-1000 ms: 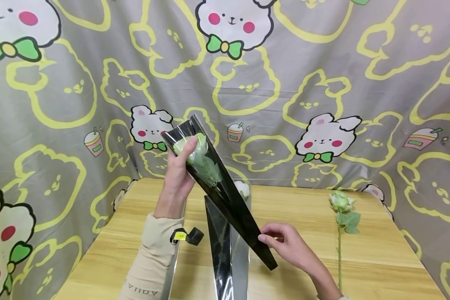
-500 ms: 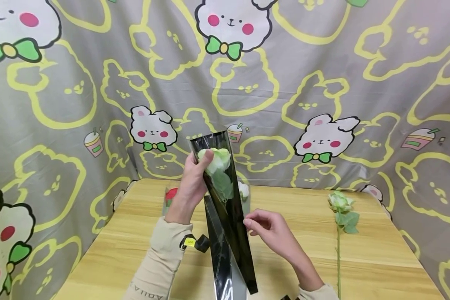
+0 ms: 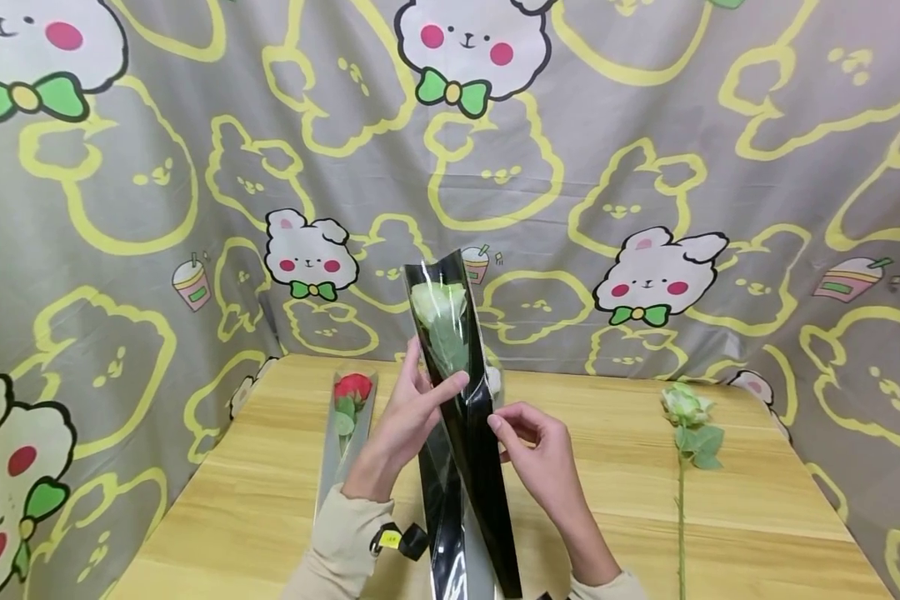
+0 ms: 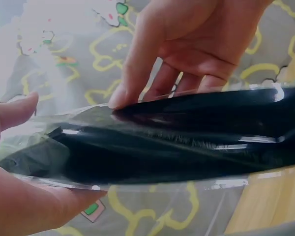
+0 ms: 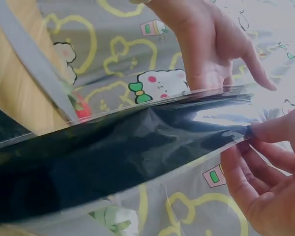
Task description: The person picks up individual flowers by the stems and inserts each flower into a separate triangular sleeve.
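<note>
A pale green rose (image 3: 441,310) sits in a black flower sleeve (image 3: 487,492) with a clear front, held up at a slight tilt above the table. My left hand (image 3: 408,417) holds the sleeve below the bloom, thumb over the front and fingers behind. At the sleeve's right edge, thumb and fingertips of my right hand (image 3: 536,446) pinch the film, as the right wrist view also shows for the right hand (image 5: 270,182). In the left wrist view the dark sleeve (image 4: 187,132) crosses between both hands, its film shiny and creased.
A red rose (image 3: 352,388) in a grey-backed sleeve lies at left. Another black sleeve (image 3: 446,533) lies under the held one, beside a partly hidden white rose (image 3: 493,380). A loose green rose (image 3: 686,404) lies at right on the wooden table (image 3: 600,500). Patterned curtain (image 3: 525,208) surrounds the table.
The wrapped rose has swung from a strong slant to nearly upright. My left hand has slid down from the bloom to below it. My right hand has moved left and up along the sleeve's edge.
</note>
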`<state>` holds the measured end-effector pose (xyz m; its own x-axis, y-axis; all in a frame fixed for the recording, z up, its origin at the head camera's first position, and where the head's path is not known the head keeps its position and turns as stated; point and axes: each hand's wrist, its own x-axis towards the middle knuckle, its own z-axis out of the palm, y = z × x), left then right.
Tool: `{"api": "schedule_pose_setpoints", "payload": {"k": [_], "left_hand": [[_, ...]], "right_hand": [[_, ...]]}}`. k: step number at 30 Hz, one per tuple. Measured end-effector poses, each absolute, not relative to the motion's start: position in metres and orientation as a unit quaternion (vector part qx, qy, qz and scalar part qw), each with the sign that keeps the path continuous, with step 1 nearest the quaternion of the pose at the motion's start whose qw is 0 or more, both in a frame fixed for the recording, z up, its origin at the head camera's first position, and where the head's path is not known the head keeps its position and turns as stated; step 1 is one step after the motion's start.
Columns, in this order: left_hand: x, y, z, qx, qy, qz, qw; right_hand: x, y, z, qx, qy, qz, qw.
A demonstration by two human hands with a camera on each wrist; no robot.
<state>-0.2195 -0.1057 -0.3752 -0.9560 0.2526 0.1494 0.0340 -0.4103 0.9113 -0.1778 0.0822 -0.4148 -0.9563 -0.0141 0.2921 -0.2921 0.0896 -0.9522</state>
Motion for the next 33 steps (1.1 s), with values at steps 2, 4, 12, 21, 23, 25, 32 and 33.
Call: {"api": "schedule_pose_setpoints", "payload": {"k": [2, 4, 12, 21, 23, 25, 32, 33], "left_hand": [[-0.221, -0.105, -0.377, 0.126, 0.522, 0.841, 0.063], [-0.223, -0.110, -0.377, 0.113, 0.518, 0.846, 0.060], [-0.239, -0.164, -0.377, 0.044, 0.551, 0.829, 0.089], [-0.267, -0.201, -0.443, -0.048, 0.664, 0.736, 0.123], [-0.269, -0.202, -0.460, -0.070, 0.677, 0.721, 0.132], [-0.272, -0.200, -0.473, -0.078, 0.701, 0.696, 0.132], [-0.274, -0.201, -0.495, -0.062, 0.835, 0.537, 0.100], [-0.273, -0.201, -0.496, -0.058, 0.846, 0.521, 0.101]], "right_hand": [[-0.177, 0.082, -0.416, 0.103, -0.731, 0.668, 0.092], [-0.175, 0.084, -0.417, 0.100, -0.730, 0.672, 0.075], [-0.184, 0.136, -0.425, 0.040, -0.777, 0.619, 0.104], [-0.189, 0.203, -0.436, -0.023, -0.855, 0.499, 0.142], [-0.189, 0.213, -0.439, -0.034, -0.860, 0.490, 0.136], [-0.189, 0.222, -0.441, -0.048, -0.862, 0.489, 0.127], [-0.189, 0.252, -0.454, -0.090, -0.883, 0.452, 0.096], [-0.189, 0.257, -0.456, -0.095, -0.887, 0.444, 0.091]]}}
